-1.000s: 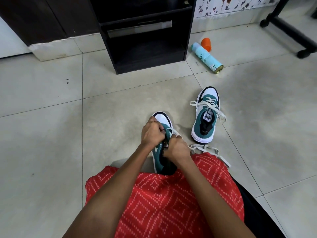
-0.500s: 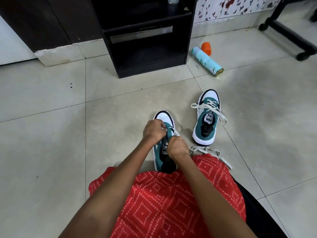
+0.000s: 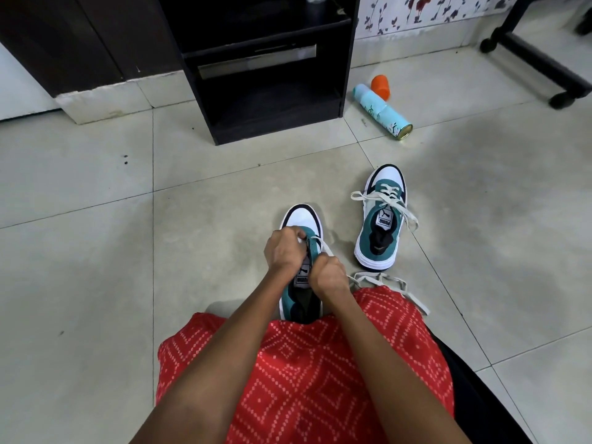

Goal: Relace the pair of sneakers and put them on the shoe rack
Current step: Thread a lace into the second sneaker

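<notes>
Right now the person sits on the tiled floor (image 3: 96, 251) with a red patterned cloth (image 3: 304, 363) over the lap and both arms reaching forward to the near sneaker (image 3: 301, 219), which stands upright on the tiles just past the hem of the cloth, its white toe pointing away from them. The left hand (image 3: 285, 251) sits over the front of the teal eyelet strip, its fingers (image 3: 296, 234) curled in tight and pinching the lace (image 3: 381, 278) where it meets the shoe. The right hand (image 3: 330, 274) is balled up just beside it over the tongue, its fingers closed round the same lace; how they lie underneath I cannot tell. The loose part of that lace trails off to the right across the tiles and along the edge of the cloth. The second sneaker (image 3: 381, 225) stands apart to the right and a little farther out, toe away as well, with its own lace (image 3: 378, 200) threaded only through the front eyelets and both ends flopping over the sides. Beyond the shoes, against the wall, stands a black shelf unit (image 3: 266, 100) with open compartments. To its right a pale blue spray can (image 3: 381, 112) lies on its side, an orange cap (image 3: 381, 86) touching it, and a wheeled chair base (image 3: 538, 65) shows in the far corner.
</notes>
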